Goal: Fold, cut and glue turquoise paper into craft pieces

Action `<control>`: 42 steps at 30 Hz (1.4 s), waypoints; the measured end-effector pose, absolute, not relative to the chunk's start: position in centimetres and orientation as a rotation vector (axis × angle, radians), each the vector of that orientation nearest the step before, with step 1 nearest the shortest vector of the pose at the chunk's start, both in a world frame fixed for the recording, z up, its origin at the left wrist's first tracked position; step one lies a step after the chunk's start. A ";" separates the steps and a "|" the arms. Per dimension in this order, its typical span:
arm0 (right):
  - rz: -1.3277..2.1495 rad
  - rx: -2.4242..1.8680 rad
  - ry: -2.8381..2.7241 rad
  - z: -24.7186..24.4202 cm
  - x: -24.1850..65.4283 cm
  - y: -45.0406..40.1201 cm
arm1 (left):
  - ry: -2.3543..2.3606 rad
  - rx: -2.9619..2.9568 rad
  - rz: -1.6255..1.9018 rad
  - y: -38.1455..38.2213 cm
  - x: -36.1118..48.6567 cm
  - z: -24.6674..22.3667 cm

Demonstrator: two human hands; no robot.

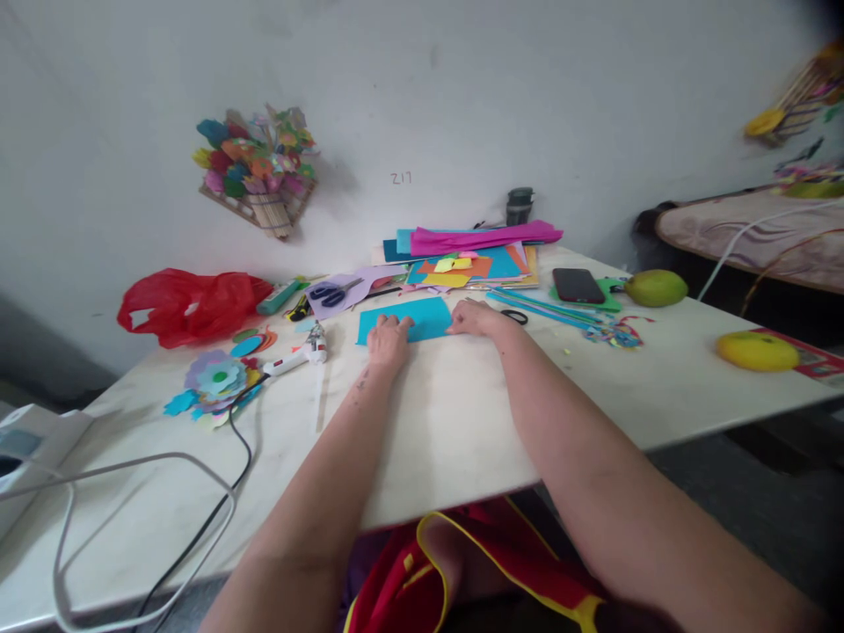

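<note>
A blue sheet of paper (430,318) lies on the white table in front of me. My left hand (389,338) rests on its left part, fingers bent but apart, pressing the sheet down. At the sheet's right edge, my right hand (473,318) has its fingers drawn together on the paper's border. Just right of that hand lie the black handles of scissors (514,316), partly hidden behind it. Left of the sheet stands a white glue gun (300,353) with a black cord.
Paper flowers (219,378), a red plastic bag (191,306) and dark-handled scissors (335,292) are at the left. Stacked coloured papers (484,237) lie at the back. Blue strips (547,308), a phone (578,286), a green mango (657,287) and a yellow mango (758,351) are at the right.
</note>
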State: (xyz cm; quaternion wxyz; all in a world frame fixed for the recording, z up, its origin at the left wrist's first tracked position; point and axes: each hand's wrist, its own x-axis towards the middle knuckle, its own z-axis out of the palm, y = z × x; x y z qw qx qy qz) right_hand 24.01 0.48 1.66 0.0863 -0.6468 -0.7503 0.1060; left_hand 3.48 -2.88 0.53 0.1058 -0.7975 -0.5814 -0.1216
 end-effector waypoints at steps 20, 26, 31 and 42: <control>0.217 -2.152 -2.187 1.6 23.9 0.2 | -1.434 -2.589 0.019 -3.6 4.8 1.9; 0.239 -2.235 -2.089 1.4 23.9 0.5 | -1.421 -2.552 -0.197 -4.6 5.0 1.2; 0.190 -2.197 -2.119 1.6 24.2 0.0 | -1.319 -2.608 -0.266 -4.4 4.6 0.3; 0.497 -1.443 -1.744 0.8 19.6 1.4 | -1.506 -2.686 -0.191 -3.5 6.0 -0.7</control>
